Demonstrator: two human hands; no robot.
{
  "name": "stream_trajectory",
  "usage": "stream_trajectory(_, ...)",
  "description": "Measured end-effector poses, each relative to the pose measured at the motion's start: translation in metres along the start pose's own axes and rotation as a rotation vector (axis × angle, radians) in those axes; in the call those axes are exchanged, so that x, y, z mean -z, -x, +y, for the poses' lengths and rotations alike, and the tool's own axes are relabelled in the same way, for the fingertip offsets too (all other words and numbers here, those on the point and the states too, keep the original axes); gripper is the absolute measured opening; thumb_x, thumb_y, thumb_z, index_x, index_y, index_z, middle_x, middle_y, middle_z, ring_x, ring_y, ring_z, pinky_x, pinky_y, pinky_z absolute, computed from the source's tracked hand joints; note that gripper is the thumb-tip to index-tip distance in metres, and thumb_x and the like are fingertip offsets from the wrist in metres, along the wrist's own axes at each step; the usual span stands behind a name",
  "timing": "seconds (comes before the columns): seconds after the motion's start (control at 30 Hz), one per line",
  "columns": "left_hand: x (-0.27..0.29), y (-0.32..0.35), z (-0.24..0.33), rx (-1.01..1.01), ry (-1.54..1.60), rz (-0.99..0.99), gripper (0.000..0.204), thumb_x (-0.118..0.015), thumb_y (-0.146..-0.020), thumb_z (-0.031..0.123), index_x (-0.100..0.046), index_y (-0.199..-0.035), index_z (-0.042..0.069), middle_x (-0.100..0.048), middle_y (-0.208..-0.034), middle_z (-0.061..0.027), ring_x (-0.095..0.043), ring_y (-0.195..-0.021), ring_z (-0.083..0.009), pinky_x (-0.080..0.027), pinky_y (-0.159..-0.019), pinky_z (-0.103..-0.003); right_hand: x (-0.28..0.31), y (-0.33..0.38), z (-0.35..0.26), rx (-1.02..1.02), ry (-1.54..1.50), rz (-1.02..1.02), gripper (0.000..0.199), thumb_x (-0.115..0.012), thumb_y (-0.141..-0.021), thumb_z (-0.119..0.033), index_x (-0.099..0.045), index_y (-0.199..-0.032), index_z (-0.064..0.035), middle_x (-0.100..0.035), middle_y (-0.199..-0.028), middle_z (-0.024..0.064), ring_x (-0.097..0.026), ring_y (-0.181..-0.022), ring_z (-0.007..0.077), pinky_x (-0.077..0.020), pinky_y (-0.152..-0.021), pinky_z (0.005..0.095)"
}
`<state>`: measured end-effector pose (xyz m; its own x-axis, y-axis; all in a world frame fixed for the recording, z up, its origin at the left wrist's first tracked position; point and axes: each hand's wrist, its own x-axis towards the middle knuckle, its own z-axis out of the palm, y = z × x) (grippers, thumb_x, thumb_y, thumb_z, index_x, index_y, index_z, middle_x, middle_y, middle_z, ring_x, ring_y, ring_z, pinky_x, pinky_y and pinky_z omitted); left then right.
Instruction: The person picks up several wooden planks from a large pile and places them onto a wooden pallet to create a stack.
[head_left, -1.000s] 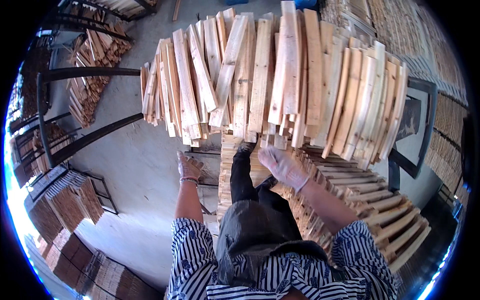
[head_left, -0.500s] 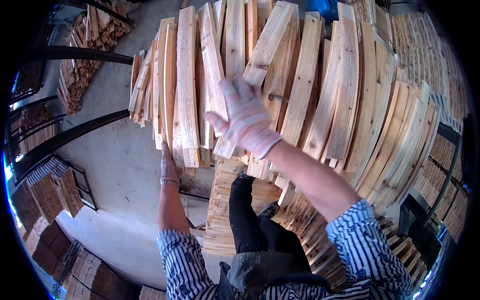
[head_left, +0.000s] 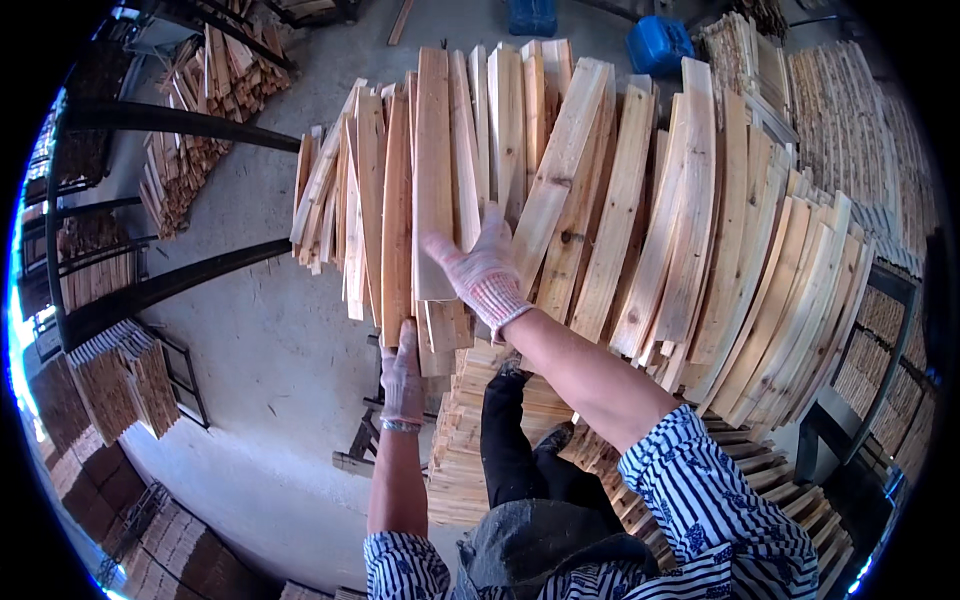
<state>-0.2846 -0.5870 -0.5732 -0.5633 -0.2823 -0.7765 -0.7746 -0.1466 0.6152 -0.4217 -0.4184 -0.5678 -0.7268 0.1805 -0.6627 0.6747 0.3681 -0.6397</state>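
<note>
A wide row of rough, pale wooden boards lies side by side in front of me, some tilted across their neighbours. My left hand (head_left: 402,382), in a knitted glove, is closed at the near end of a reddish-brown board (head_left: 396,220). Its thumb shows against the board's end; the other fingers are partly hidden. My right hand (head_left: 484,268), also gloved, rests over the boards with thumb and fingers spread. Its thumb touches a broad board (head_left: 433,170), while its fingertips reach beside a slanted board (head_left: 562,150).
Black metal bars (head_left: 180,122) run toward the row from the left. Below it lies a stack of pale boards (head_left: 462,440) near my legs. Blue plastic containers (head_left: 660,46) stand beyond the row. A heap of wood scraps (head_left: 205,110) lies far left, and more stacked wood (head_left: 850,120) stands right.
The view has shifted, so the row appears lower. The broad board near my right thumb has slid farther away. My right hand, blurred before, is now steadier; my left stays at the near board ends.
</note>
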Motion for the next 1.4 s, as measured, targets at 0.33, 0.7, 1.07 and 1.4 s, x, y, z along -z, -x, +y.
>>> stream_trajectory(0.33, 0.021, -0.065, 0.051, 0.223, 0.694, -0.534, 0.075, -0.065, -0.097, 0.049, -0.034, -0.145, 0.0, -0.058, -0.128, -0.0174, -0.062, -0.114, -0.0285, -0.056, -0.095, -0.042, 0.034, -0.018, 0.003, -0.055, -0.195, -0.226, 0.125, -0.09, -0.074, -0.042, -0.01, -0.156, 0.0077, -0.045, -0.147, 0.0321, -0.048, -0.136, 0.0369, -0.041, -0.114, 0.0354)
stream_trajectory(0.7, -0.038, -0.107, 0.046, 0.065, -0.065, -0.198, 0.073, -0.08, -0.083, 0.051, -0.05, -0.129, 0.003, -0.061, -0.114, -0.0114, -0.062, -0.102, -0.022, -0.052, -0.086, -0.036, -0.009, -0.007, 0.001, 0.01, 0.344, -0.075, 0.08, -0.057, -0.096, -0.041, -0.025, -0.153, 0.0053, -0.037, -0.153, 0.0307, -0.043, -0.141, 0.0411, -0.0361, -0.118, 0.0417)
stream_trajectory(1.07, -0.057, -0.01, 0.097, 0.266, 0.062, -0.255, 0.072, -0.08, -0.081, 0.052, -0.047, -0.124, 0.004, -0.064, -0.114, -0.0171, -0.069, -0.095, -0.0277, -0.059, -0.079, -0.039, 0.098, 0.049, 0.002, 0.061, 0.514, -0.378, 0.077, -0.054, -0.098, -0.041, -0.028, -0.149, 0.011, -0.056, -0.131, 0.0369, -0.067, -0.109, 0.043, -0.0543, -0.094, 0.0455)
stream_trajectory(1.4, -0.069, -0.058, 0.027, 0.125, 0.258, -0.102, 0.052, -0.079, -0.087, 0.039, -0.054, -0.114, 0.003, -0.068, -0.084, -0.0092, -0.067, -0.061, -0.0178, -0.055, -0.053, -0.03, 0.044, -0.004, 0.004, 0.055, 0.402, -0.136, 0.12, -0.076, -0.081, -0.061, -0.009, -0.159, 0.0011, -0.051, -0.142, 0.0325, -0.059, -0.126, 0.0367, -0.0486, -0.106, 0.0401)
